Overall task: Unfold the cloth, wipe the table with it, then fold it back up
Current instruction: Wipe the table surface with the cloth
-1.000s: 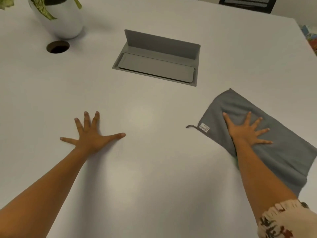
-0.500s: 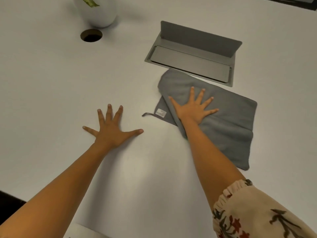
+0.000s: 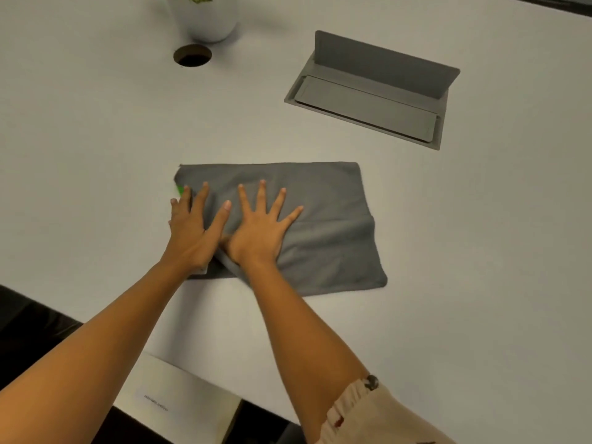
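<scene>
A grey cloth [image 3: 326, 219] lies spread flat on the white table [image 3: 96, 139], roughly rectangular, with a fold along its near left part. My right hand [image 3: 261, 229] presses flat on the cloth's left half, fingers spread. My left hand [image 3: 192, 229] rests palm down on the cloth's left edge, right beside the right hand, fingers extended. Neither hand grips the fabric. The cloth's label is hidden under my hands.
A grey cable box with its raised lid [image 3: 374, 88] is set into the table behind the cloth. A round cable hole [image 3: 192, 55] and a white plant pot [image 3: 206, 19] stand at the far left. The table's near edge [image 3: 96, 318] runs diagonally at bottom left.
My right hand has slid the cloth leftward across the table, from the right side to in front of me. My left hand has come onto the cloth's left edge.
</scene>
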Motion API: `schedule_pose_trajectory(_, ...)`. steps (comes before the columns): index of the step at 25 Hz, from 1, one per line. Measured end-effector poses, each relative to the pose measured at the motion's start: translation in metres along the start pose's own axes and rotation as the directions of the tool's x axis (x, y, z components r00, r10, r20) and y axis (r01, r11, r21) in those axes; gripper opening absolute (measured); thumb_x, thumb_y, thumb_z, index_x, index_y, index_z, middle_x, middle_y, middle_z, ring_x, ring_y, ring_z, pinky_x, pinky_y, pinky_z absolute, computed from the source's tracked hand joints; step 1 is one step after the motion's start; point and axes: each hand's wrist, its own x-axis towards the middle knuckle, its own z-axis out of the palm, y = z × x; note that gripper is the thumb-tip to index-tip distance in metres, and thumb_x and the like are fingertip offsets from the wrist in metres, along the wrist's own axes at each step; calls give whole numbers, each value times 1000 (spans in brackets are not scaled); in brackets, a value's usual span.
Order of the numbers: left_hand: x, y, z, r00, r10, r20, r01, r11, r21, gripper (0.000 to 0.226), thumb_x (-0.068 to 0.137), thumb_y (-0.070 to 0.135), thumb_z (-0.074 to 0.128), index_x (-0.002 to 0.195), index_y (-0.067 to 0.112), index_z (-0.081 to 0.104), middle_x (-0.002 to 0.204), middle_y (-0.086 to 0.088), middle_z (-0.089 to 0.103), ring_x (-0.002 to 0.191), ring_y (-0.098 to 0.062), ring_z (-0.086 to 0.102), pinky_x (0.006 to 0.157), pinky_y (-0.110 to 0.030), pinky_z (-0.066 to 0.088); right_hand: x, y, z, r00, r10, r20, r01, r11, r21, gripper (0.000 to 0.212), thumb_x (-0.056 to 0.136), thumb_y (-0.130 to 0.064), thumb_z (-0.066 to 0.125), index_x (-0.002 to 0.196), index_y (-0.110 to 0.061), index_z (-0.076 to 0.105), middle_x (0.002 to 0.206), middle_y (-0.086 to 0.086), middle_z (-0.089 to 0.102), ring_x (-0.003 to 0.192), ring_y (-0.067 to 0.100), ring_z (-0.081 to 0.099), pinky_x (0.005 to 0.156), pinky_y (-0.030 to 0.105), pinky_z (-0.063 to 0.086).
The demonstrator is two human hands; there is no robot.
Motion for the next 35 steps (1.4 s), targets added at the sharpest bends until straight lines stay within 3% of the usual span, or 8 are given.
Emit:
schedule_pose_trajectory(3,-27,-5,3,1000,-1,-18,2,998,70,93,76,86,25,156,37,17,167,-6,3,153,-30,-2,120,-59,4,-48,-1,8,997,-66,27,66,998,4,108,74,-88,40,158,-39,-8,168,4,-19,151,43,-21,109,77,-9)
schedule_pose_trajectory(9,-78,13,21,998,-67,17,64,990,126,104,67,91,19,155,36,22,167,-6,5,153,-31,-2,120,-61,4,-129,48,6,1000,5,-7,-4,995,96,114,62,-100,21,157,-43,-8,169,-4,-16,153,36,-20,110,75,-13)
schedule_pose_trajectory(13,-104,41,50,991,-65,117,41,980,193,105,66,92,16,155,38,18,167,0,0,152,-33,-7,118,-64,-2,-160,106,-2,992,124,-33,-119,983,142,118,59,-104,21,157,-45,-7,168,-6,-17,154,34,-20,111,74,-13)
schedule_pose_trajectory(16,-115,69,80,979,-57,194,1,960,278,91,79,87,21,156,40,15,167,3,-2,153,-30,-8,114,-68,-6,-176,162,-11,965,250,-77,-233,955,183,119,58,-106,23,157,-46,-1,169,-8,-13,154,32,-18,112,73,-14)
schedule_pose_trajectory(22,-129,136,140,950,6,312,-114,937,329,90,79,83,17,156,37,16,167,1,-2,153,-29,-7,113,-68,-7,-202,280,-31,857,506,-102,-479,853,207,118,58,-107,21,157,-47,-3,169,-8,-15,155,32,-16,113,74,-11)
schedule_pose_trajectory(25,-133,156,160,938,14,346,-145,923,356,93,78,82,12,156,32,19,167,0,0,153,-28,-7,113,-67,-8,-204,308,-36,806,582,-110,-553,806,212,120,57,-108,19,157,-46,-4,169,-6,-13,155,34,-13,112,75,-9)
schedule_pose_trajectory(30,-125,154,166,968,132,214,-195,932,307,65,95,65,28,145,26,44,162,-6,24,152,-28,9,115,-64,-3,-166,297,-42,777,625,-79,-604,774,189,123,55,-108,13,157,-43,-9,169,-1,-15,153,41,-15,109,78,-8)
schedule_pose_trajectory(35,-103,129,141,980,196,33,-197,932,306,54,96,57,36,125,19,63,135,-11,52,127,-33,45,106,-58,26,-98,254,-45,846,527,-79,-509,843,172,122,57,-106,13,158,-40,-6,169,0,-14,152,43,-18,106,79,-11)
